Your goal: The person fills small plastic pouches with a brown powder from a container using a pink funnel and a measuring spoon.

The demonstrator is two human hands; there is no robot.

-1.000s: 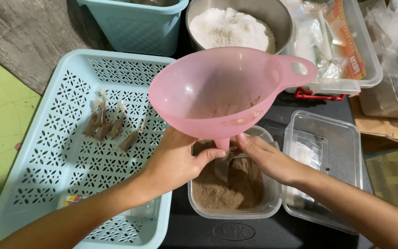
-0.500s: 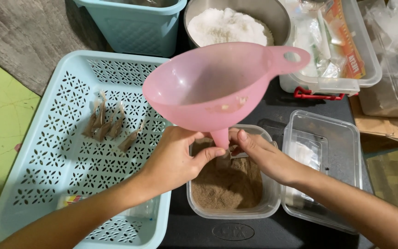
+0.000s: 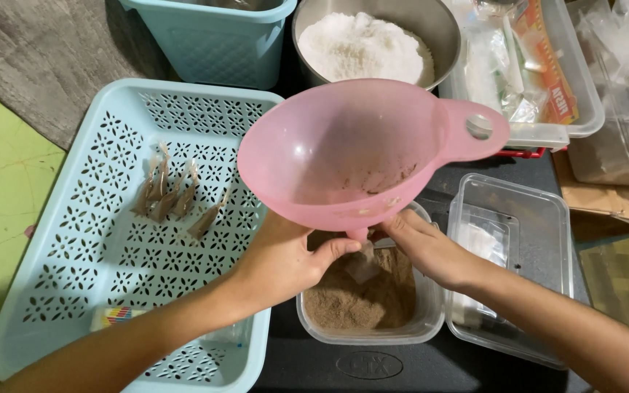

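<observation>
A pink plastic funnel point(image 3: 351, 153) with brown dust inside stands over a clear tub of brown powder point(image 3: 351, 302). My left hand point(image 3: 285, 258) and my right hand point(image 3: 431, 251) pinch from either side at the funnel's spout. Between their fingertips a small clear plastic bag point(image 3: 364, 266) hangs under the spout, just above the powder. The spout itself is mostly hidden by the funnel's bowl. A light blue perforated basket point(image 3: 96, 240) lies to the left, with several small filled packets point(image 3: 172, 196) in it.
A metal bowl of white powder point(image 3: 365, 44) and a light blue bin point(image 3: 212, 36) stand at the back. A clear empty container point(image 3: 518, 247) lies right of the tub. A clear box of plastic bags point(image 3: 547, 80) sits at the back right.
The funnel tipped away and rose half a second ago. It has now dropped back and shifted right, with its mouth toward me. Both hands stayed at the spout.
</observation>
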